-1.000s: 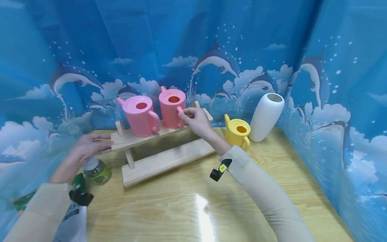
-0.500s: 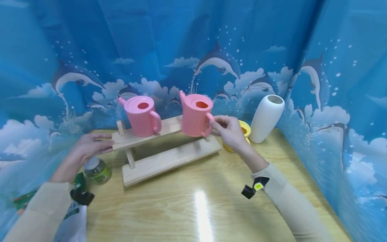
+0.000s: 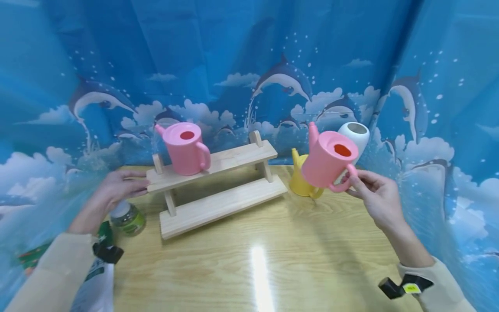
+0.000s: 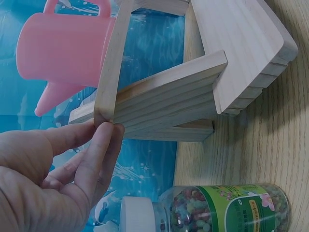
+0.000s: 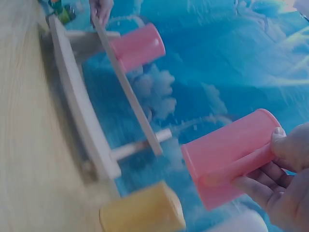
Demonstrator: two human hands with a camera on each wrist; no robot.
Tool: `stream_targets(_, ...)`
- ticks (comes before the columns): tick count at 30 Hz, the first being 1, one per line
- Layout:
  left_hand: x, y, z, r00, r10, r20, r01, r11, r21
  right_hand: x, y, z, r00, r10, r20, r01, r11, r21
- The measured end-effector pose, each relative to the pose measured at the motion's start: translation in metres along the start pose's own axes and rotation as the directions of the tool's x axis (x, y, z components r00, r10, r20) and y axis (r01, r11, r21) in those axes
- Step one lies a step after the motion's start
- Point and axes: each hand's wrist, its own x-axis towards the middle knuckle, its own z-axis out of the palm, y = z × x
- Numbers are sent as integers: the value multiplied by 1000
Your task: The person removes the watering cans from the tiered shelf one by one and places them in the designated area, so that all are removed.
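My right hand [image 3: 376, 197] grips the handle of a pink watering can [image 3: 327, 162], which is tilted and raised in front of the white vase and the yellow watering can [image 3: 299, 180]. A second pink watering can [image 3: 184, 149] stands upright toward the left of the top board of a two-tier wooden rack [image 3: 238, 158]. At the rack's left end, my left hand [image 3: 122, 188] pinches the end of that top board between thumb and fingers, as the left wrist view shows up close. The raised can partly covers the yellow one in the head view.
A white vase [image 3: 356, 132] stands at the back right, partly hidden. Below my left hand is a clear jar [image 4: 227, 210] of colourful beads with a white cap. A white and green bag [image 3: 95, 281] lies at the front left. Blue dolphin curtains [image 3: 241, 52] enclose the table.
My right hand has lifted the pink watering can off the rack's top board and carried it right, past the rack's end. The left hand stays on the board.
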Motion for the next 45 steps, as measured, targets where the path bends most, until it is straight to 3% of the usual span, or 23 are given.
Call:
stream_targets(2,0,0,0,1000,0,-2,0,1000,-11,-9,7,-13,999,21,-32,-23,999,-42)
stream_targets(9,-2,1,1,1000,4,3,-4,1000,-22,-37,38,-48,982,161,-100,-149,982,114)
stream_targets(14,-1,1,2,1000,-2,13,2,1000,-18,-51,71,-61,968,227,-108,-211,967,144)
stream_targets(21,0,1,4,1000,-16,-12,16,1000,2,-63,104,-62,954,267,-136,-270,963,-8)
stream_targets(25,-1,2,6,999,-29,-26,29,999,15,-66,112,-64,953,264,-146,-271,962,-27)
stream_targets(31,-2,2,4,1000,-5,-8,5,1000,-7,-70,122,-74,943,289,-163,-284,957,56)
stream_targets(36,-3,3,2,1000,-12,10,12,1000,-25,-69,129,-77,925,338,-172,-351,935,-50)
stream_targets(42,-4,3,0,1000,-5,27,6,1000,-25,-66,130,-85,893,430,-131,-450,864,-226)
stream_targets(45,-3,3,0,1000,-3,30,4,1000,-21,-63,124,-89,889,434,-148,-457,866,-203)
